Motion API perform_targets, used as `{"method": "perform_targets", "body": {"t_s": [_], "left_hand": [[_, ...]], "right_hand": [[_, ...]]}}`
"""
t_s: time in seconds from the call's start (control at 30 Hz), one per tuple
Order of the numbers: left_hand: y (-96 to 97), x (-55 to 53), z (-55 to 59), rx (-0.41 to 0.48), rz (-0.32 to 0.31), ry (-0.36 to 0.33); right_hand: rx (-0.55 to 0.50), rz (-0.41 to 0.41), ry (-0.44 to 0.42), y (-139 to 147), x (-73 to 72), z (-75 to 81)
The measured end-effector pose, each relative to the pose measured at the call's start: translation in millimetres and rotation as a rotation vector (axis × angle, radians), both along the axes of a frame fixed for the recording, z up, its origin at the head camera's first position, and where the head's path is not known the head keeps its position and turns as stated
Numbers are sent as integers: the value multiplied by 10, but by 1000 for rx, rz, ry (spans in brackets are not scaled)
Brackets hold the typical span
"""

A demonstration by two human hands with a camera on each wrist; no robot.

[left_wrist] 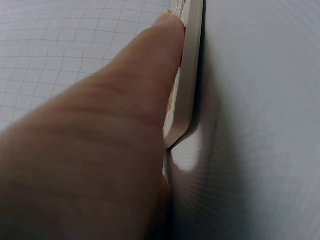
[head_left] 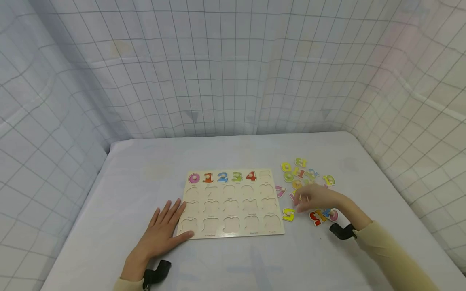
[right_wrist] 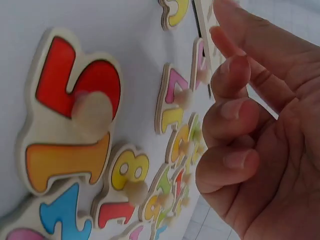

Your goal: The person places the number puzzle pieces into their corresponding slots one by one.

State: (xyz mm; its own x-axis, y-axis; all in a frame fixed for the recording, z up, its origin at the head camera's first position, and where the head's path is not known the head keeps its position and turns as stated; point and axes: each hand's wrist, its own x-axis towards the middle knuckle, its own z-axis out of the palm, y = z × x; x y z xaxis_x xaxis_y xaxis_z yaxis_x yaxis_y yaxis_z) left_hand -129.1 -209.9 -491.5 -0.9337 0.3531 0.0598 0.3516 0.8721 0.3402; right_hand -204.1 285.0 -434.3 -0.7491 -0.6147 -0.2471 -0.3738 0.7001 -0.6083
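Observation:
A pale wooden puzzle board [head_left: 231, 237] lies on the table, with number pieces 0, 1, 2, 3 and the red 4 [head_left: 251, 176] in its top row. My left hand [head_left: 162, 230] rests at its left edge, fingers spread; in the left wrist view the thumb [left_wrist: 145, 55] lies along the board's edge [left_wrist: 189, 75]. Over the loose pieces hovers my right hand [head_left: 316, 197], fingers loosely bent and nothing visible between them. Its fingertips are close to a yellow 5 piece [head_left: 289, 214]. In the right wrist view a knobbed 15 piece [right_wrist: 75, 112] lies apart from the hand [right_wrist: 265, 115].
Several loose number pieces lie right of the board, among them a yellow 13 [head_left: 301, 162], a yellow-and-red 18 [right_wrist: 122, 185] and a pink 7 [head_left: 280, 190]. Some overlap. A gridded white curtain [head_left: 225, 81] encloses the table's back and sides.

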Motion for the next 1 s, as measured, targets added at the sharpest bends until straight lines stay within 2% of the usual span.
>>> {"method": "perform_targets", "body": {"t_s": [0.07, 0.17, 0.33, 0.43, 0.5, 0.73, 0.9, 1.0], "left_hand": [[0, -4, -4, 0, 1, -4], [0, -6, -14, -1, 0, -5], [1, 2, -27, 26, -6, 2], [1, 13, -39, 36, -10, 30], [0, 16, -48, 41, -12, 52], [10, 16, -5, 39, -15, 58], [17, 27, 32, 25, -12, 54], [15, 31, 57, 7, -7, 28]], "right_hand": [[7, 73, 4, -80, -12, -15], [14, 134, -8, -171, -36, -24], [23, 169, -84, -261, -112, -81], [18, 199, -132, -298, -166, -109], [31, 214, -135, -322, -193, -112], [166, 219, -59, -391, -211, -35], [216, 218, -20, -360, -188, -16], [222, 178, -20, -304, -183, -28]]}}
